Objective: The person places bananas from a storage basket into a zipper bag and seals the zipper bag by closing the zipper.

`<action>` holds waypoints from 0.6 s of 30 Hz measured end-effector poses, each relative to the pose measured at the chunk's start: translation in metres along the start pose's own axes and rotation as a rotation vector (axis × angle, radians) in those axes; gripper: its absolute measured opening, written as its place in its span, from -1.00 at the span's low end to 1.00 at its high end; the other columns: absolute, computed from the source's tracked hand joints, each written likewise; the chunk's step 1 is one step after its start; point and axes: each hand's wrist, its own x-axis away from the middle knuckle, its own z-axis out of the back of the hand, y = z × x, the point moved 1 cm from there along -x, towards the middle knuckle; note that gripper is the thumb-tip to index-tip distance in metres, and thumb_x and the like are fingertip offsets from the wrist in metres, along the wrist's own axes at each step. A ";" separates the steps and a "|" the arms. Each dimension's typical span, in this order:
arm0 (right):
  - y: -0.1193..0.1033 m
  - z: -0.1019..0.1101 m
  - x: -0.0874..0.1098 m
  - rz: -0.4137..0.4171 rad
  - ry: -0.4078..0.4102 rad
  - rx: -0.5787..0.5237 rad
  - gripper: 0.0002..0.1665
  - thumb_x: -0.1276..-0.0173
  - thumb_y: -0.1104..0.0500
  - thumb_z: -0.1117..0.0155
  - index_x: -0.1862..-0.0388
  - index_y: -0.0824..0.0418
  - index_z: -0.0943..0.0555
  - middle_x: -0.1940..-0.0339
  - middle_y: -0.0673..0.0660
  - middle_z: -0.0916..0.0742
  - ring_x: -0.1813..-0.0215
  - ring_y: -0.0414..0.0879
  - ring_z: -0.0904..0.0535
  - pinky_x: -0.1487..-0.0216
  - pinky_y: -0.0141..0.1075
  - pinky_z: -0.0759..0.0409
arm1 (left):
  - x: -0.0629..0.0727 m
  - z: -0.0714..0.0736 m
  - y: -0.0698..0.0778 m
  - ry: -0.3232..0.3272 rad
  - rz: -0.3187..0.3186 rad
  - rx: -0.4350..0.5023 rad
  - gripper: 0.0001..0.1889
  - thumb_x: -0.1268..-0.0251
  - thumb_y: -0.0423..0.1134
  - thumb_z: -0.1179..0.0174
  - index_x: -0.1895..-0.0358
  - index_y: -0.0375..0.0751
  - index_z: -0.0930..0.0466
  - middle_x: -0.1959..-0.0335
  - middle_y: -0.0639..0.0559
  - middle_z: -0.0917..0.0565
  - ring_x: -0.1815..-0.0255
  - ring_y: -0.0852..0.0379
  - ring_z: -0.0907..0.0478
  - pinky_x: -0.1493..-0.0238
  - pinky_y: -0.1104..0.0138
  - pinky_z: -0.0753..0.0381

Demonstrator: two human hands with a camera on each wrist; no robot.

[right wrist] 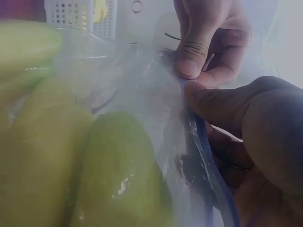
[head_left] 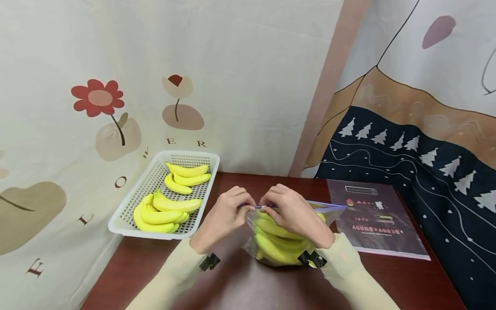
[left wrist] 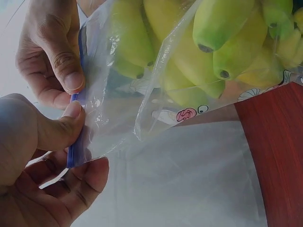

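Note:
A clear zip bag (head_left: 252,234) with a blue-violet zip strip (left wrist: 71,153) along its mouth holds several bananas (head_left: 277,247). At the bag's left corner my left hand (head_left: 228,211) pinches the strip between thumb and fingers. Close beside it, my right hand (head_left: 288,211) pinches the same strip, the two thumbs almost touching in the left wrist view. Toward the right end, the two edges of the bag's mouth (right wrist: 220,189) stand apart in the right wrist view. Printed cartoon figures (left wrist: 187,114) show on the bag's side.
A white perforated basket (head_left: 128,215) with more bananas (head_left: 166,211) stands at the back left of the dark red table (head_left: 232,284). On the right lies a flat dark printed bag (head_left: 376,219). Patterned curtains (head_left: 252,86) hang behind and at both sides.

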 end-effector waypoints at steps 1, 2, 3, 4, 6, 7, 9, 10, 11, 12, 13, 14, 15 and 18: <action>0.000 0.001 0.001 0.002 0.004 -0.004 -0.94 -0.35 0.14 -0.48 0.24 0.02 -0.72 0.27 -0.13 -0.71 0.14 -0.25 -0.57 0.17 -0.37 -0.62 | 0.000 -0.001 0.000 -0.004 0.005 0.006 -0.79 -0.18 -0.54 -0.33 0.40 -0.11 -0.69 0.44 0.16 -0.63 0.32 0.25 -0.52 0.30 0.50 -0.56; 0.001 0.001 0.002 0.003 0.007 -0.009 -0.93 -0.35 0.14 -0.48 0.24 0.02 -0.72 0.27 -0.13 -0.71 0.14 -0.25 -0.56 0.17 -0.37 -0.62 | 0.000 -0.001 0.000 -0.006 0.010 0.011 -0.80 -0.20 -0.54 -0.33 0.39 -0.11 -0.68 0.43 0.16 -0.63 0.33 0.26 -0.52 0.31 0.51 -0.56; 0.001 0.001 0.003 0.004 0.010 -0.015 -0.93 -0.34 0.14 -0.48 0.25 0.02 -0.72 0.27 -0.13 -0.71 0.14 -0.25 -0.56 0.16 -0.37 -0.62 | 0.001 -0.002 0.000 -0.009 0.014 0.015 -0.80 -0.21 -0.53 -0.32 0.39 -0.11 -0.68 0.42 0.16 -0.63 0.35 0.28 -0.53 0.33 0.52 -0.56; 0.001 0.002 0.003 0.006 0.010 -0.021 -0.93 -0.35 0.14 -0.48 0.25 0.02 -0.72 0.27 -0.13 -0.70 0.14 -0.25 -0.55 0.15 -0.37 -0.62 | 0.002 -0.002 0.000 -0.010 0.019 0.022 -0.80 -0.23 -0.53 -0.31 0.39 -0.11 -0.68 0.42 0.16 -0.63 0.37 0.30 -0.53 0.34 0.53 -0.56; 0.002 0.002 0.003 0.012 0.009 -0.035 -0.93 -0.35 0.14 -0.47 0.24 0.03 -0.71 0.26 -0.12 -0.70 0.13 -0.25 -0.56 0.13 -0.38 -0.63 | 0.004 -0.001 -0.001 -0.010 0.025 0.029 -0.81 -0.25 -0.52 -0.31 0.38 -0.11 -0.67 0.42 0.16 -0.62 0.41 0.32 -0.51 0.38 0.55 -0.54; 0.002 0.001 0.004 0.014 0.010 -0.040 -0.93 -0.36 0.14 -0.47 0.23 0.03 -0.71 0.25 -0.11 -0.70 0.13 -0.25 -0.56 0.13 -0.38 -0.63 | 0.004 -0.001 -0.002 -0.008 0.024 0.036 -0.81 -0.26 -0.52 -0.31 0.38 -0.11 -0.67 0.42 0.16 -0.62 0.42 0.32 -0.51 0.39 0.55 -0.54; 0.003 0.002 0.005 0.018 0.015 -0.048 -0.93 -0.36 0.15 -0.47 0.23 0.04 -0.71 0.24 -0.11 -0.70 0.13 -0.25 -0.57 0.12 -0.37 -0.65 | 0.005 0.000 -0.003 -0.008 0.025 0.042 -0.82 -0.27 -0.51 -0.31 0.38 -0.12 -0.66 0.42 0.15 -0.62 0.44 0.32 -0.49 0.40 0.56 -0.52; 0.004 0.002 0.005 0.020 0.019 -0.050 -0.93 -0.36 0.15 -0.47 0.23 0.04 -0.71 0.24 -0.10 -0.71 0.14 -0.25 -0.58 0.12 -0.37 -0.65 | 0.005 0.001 -0.003 -0.007 0.027 0.047 -0.82 -0.28 -0.50 -0.32 0.39 -0.12 -0.66 0.42 0.14 -0.62 0.44 0.31 -0.50 0.40 0.56 -0.52; 0.006 0.003 0.006 0.021 0.025 -0.048 -0.92 -0.35 0.16 -0.47 0.23 0.05 -0.71 0.23 -0.09 -0.71 0.14 -0.24 -0.58 0.12 -0.37 -0.65 | 0.005 0.001 -0.003 -0.006 0.030 0.051 -0.83 -0.28 -0.49 -0.32 0.38 -0.13 -0.66 0.43 0.14 -0.63 0.44 0.31 -0.50 0.40 0.55 -0.52; 0.007 0.004 0.007 0.020 0.029 -0.046 -0.92 -0.35 0.16 -0.47 0.24 0.05 -0.70 0.23 -0.09 -0.71 0.14 -0.25 -0.58 0.12 -0.37 -0.66 | 0.005 0.001 -0.004 -0.007 0.035 0.055 -0.83 -0.29 -0.49 -0.32 0.38 -0.13 -0.66 0.43 0.13 -0.63 0.44 0.30 -0.50 0.40 0.55 -0.52; 0.008 0.005 0.008 0.016 0.031 -0.044 -0.91 -0.35 0.16 -0.48 0.24 0.05 -0.70 0.23 -0.09 -0.71 0.14 -0.25 -0.59 0.12 -0.36 -0.66 | 0.005 0.001 -0.004 -0.008 0.039 0.058 -0.83 -0.29 -0.49 -0.32 0.38 -0.13 -0.66 0.42 0.13 -0.64 0.43 0.30 -0.51 0.40 0.55 -0.53; 0.010 0.006 0.009 0.012 0.032 -0.040 -0.91 -0.34 0.16 -0.48 0.24 0.05 -0.70 0.23 -0.09 -0.71 0.14 -0.24 -0.59 0.13 -0.36 -0.66 | 0.004 0.000 -0.005 -0.010 0.045 0.058 -0.84 -0.29 -0.49 -0.31 0.38 -0.13 -0.66 0.42 0.12 -0.64 0.43 0.29 -0.52 0.39 0.54 -0.54; 0.011 0.007 0.010 0.005 0.031 -0.036 -0.91 -0.34 0.16 -0.48 0.24 0.05 -0.71 0.23 -0.08 -0.71 0.14 -0.24 -0.59 0.12 -0.35 -0.66 | 0.004 0.000 -0.005 -0.012 0.050 0.056 -0.84 -0.29 -0.49 -0.31 0.38 -0.13 -0.66 0.42 0.13 -0.65 0.42 0.29 -0.52 0.38 0.54 -0.54; 0.016 0.010 0.013 -0.015 0.024 -0.029 -0.91 -0.34 0.15 -0.48 0.22 0.05 -0.71 0.23 -0.08 -0.71 0.14 -0.24 -0.59 0.12 -0.34 -0.67 | 0.004 -0.001 -0.006 -0.008 0.056 0.040 -0.82 -0.28 -0.50 -0.31 0.38 -0.12 -0.66 0.42 0.14 -0.64 0.40 0.29 -0.54 0.36 0.53 -0.57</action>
